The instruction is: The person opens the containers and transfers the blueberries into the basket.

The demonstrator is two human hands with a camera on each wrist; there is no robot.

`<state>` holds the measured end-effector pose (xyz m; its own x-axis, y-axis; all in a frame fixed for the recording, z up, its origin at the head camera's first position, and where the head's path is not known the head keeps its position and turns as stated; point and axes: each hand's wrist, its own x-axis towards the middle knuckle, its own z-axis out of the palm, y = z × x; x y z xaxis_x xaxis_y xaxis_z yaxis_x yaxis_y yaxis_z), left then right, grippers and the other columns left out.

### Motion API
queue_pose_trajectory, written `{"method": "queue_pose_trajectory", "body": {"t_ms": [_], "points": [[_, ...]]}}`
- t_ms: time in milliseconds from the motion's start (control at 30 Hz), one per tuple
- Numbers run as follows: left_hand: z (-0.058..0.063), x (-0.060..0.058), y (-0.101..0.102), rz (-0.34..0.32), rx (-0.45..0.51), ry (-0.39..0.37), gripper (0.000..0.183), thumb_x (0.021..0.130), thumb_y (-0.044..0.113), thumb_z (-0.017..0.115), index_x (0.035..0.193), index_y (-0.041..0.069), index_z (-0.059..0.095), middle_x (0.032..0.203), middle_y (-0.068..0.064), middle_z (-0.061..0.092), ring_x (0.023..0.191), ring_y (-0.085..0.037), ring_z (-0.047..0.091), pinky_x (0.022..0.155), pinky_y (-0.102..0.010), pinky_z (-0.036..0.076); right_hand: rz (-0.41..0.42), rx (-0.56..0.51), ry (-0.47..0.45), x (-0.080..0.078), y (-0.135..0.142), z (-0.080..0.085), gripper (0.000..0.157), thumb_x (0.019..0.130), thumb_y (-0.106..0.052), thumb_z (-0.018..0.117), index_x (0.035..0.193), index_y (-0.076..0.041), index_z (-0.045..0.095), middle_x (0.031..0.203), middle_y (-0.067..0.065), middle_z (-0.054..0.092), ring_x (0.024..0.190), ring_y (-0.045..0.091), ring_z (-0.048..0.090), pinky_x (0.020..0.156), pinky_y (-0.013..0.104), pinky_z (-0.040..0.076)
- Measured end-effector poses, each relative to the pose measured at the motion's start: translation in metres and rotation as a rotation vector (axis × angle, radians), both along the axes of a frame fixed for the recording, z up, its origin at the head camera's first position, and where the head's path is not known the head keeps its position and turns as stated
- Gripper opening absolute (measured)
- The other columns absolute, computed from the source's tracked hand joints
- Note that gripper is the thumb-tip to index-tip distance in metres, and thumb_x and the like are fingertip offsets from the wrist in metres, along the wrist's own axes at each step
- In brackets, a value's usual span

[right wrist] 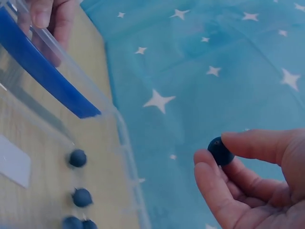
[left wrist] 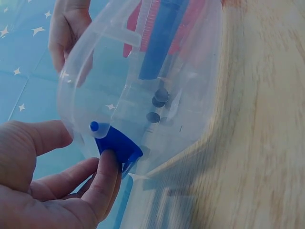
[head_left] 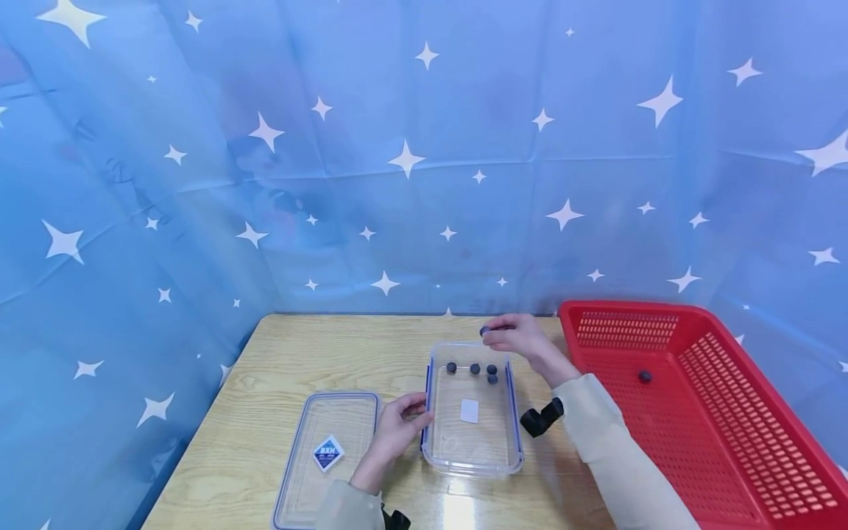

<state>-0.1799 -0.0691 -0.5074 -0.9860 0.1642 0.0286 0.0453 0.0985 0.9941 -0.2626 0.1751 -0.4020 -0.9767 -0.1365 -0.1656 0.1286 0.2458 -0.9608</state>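
dark balls (head_left: pixel 475 369): four in box (head_left: pixel 473 468), one in basket (head_left: pixel 662 442), one (pinched) between right fingers (right wrist: pixel 212 190)

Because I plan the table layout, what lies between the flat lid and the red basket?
In the head view, the clear container holding four dark balls stands between lid and basket. The left hand and right sleeve also come between.

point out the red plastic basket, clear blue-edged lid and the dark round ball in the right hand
Red plastic basket (head_left: pixel 632 305), head view: far rim.
Clear blue-edged lid (head_left: pixel 347 418), head view: upper panel.
Dark round ball (right wrist: pixel 220 152), right wrist view: exposed side.
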Motion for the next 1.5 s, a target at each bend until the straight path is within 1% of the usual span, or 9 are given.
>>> {"method": "queue_pose_trajectory", "body": {"t_ms": [267, 567, 667, 800, 933, 1067, 1267, 1433, 1500], "points": [[-0.001, 0.0, 0.0, -0.001, 0.018, -0.012, 0.038, 0.083, 0.0, 0.065, 0.116, -0.016, 0.054, 0.108, -0.026, 0.059, 0.1, -0.036, 0.057, 0.077, -0.016, 0.048, -0.039, 0.072, 0.049, 0.011, 0.037, 0.016, 0.041, 0.088, -0.012, 0.065, 0.12, 0.01, 0.054, 0.106, 0.016, 0.063, 0.089, 0.016, 0.065, 0.085, 0.034, 0.052], [-0.001, 0.001, -0.001, -0.004, 0.017, -0.004, 0.037, 0.084, 0.0, 0.065, 0.116, -0.016, 0.054, 0.108, -0.027, 0.059, 0.1, -0.036, 0.057, 0.077, -0.016, 0.047, -0.044, 0.118, 0.123, 0.026, 0.083, 0.016, 0.048, 0.089, -0.023, 0.066, 0.122, 0.008, 0.053, 0.107, 0.014, 0.06, 0.092, 0.016, 0.064, 0.082, 0.026, 0.052], [0.0, 0.002, -0.001, -0.003, 0.017, -0.006, 0.038, 0.085, 0.001, 0.065, 0.116, -0.016, 0.054, 0.108, -0.026, 0.059, 0.1, -0.035, 0.057, 0.077, -0.016, 0.047, -0.06, 0.152, 0.134, 0.032, 0.095, 0.018, 0.052, 0.088, -0.026, 0.066, 0.125, 0.006, 0.052, 0.111, 0.013, 0.059, 0.089, 0.011, 0.062, 0.081, 0.027, 0.053], [-0.001, 0.001, -0.001, -0.001, 0.007, -0.009, 0.037, 0.084, -0.001, 0.064, 0.116, -0.016, 0.054, 0.109, -0.028, 0.059, 0.101, -0.036, 0.057, 0.078, -0.017, 0.048, -0.067, 0.101, 0.147, 0.038, 0.111, 0.02, 0.049, 0.088, -0.024, 0.066, 0.123, 0.007, 0.051, 0.101, -0.002, 0.063, 0.088, 0.012, 0.065, 0.08, 0.025, 0.053], [-0.002, -0.002, 0.0, 0.0, -0.018, -0.005, 0.037, 0.083, -0.005, 0.063, 0.115, -0.018, 0.052, 0.107, -0.03, 0.058, 0.099, -0.038, 0.057, 0.079, -0.022, 0.05, -0.058, -0.03, 0.146, 0.043, 0.128, 0.017, 0.028, 0.09, -0.014, 0.064, 0.112, 0.001, 0.058, 0.091, -0.009, 0.066, 0.085, 0.011, 0.067, 0.077, 0.021, 0.053], [-0.002, -0.002, 0.001, 0.003, -0.013, -0.003, 0.036, 0.083, -0.005, 0.063, 0.115, -0.019, 0.053, 0.106, -0.03, 0.059, 0.098, -0.038, 0.057, 0.079, -0.023, 0.051, -0.042, -0.107, 0.131, 0.048, 0.139, 0.013, 0.015, 0.089, -0.004, 0.062, 0.104, -0.003, 0.062, 0.09, -0.007, 0.067, 0.083, 0.008, 0.066, 0.075, 0.021, 0.053], [0.002, 0.001, 0.0, 0.003, 0.007, -0.004, 0.038, 0.083, -0.001, 0.065, 0.116, -0.016, 0.054, 0.108, -0.027, 0.06, 0.1, -0.035, 0.058, 0.079, -0.019, 0.049, -0.038, -0.115, 0.114, 0.054, 0.155, 0.002, 0.013, 0.088, -0.007, 0.064, 0.101, -0.01, 0.064, 0.091, -0.008, 0.066, 0.082, 0.007, 0.067, 0.073, 0.021, 0.054], [0.003, 0.001, 0.001, 0.006, 0.013, 0.003, 0.037, 0.082, -0.002, 0.065, 0.115, -0.017, 0.054, 0.106, -0.029, 0.06, 0.098, -0.034, 0.058, 0.078, -0.018, 0.049, 0.019, -0.157, 0.122, 0.055, 0.175, -0.013, 0.013, 0.089, -0.009, 0.063, 0.101, -0.015, 0.066, 0.092, -0.004, 0.07, 0.086, 0.008, 0.067, 0.073, 0.021, 0.054], [0.003, 0.001, 0.001, 0.008, 0.014, -0.001, 0.037, 0.082, -0.002, 0.065, 0.115, -0.016, 0.055, 0.106, -0.029, 0.06, 0.098, -0.034, 0.058, 0.078, -0.018, 0.048, 0.023, -0.179, 0.108, 0.057, 0.181, -0.016, 0.014, 0.089, -0.007, 0.062, 0.101, -0.012, 0.066, 0.092, -0.002, 0.07, 0.087, 0.01, 0.067, 0.074, 0.023, 0.054]]}}
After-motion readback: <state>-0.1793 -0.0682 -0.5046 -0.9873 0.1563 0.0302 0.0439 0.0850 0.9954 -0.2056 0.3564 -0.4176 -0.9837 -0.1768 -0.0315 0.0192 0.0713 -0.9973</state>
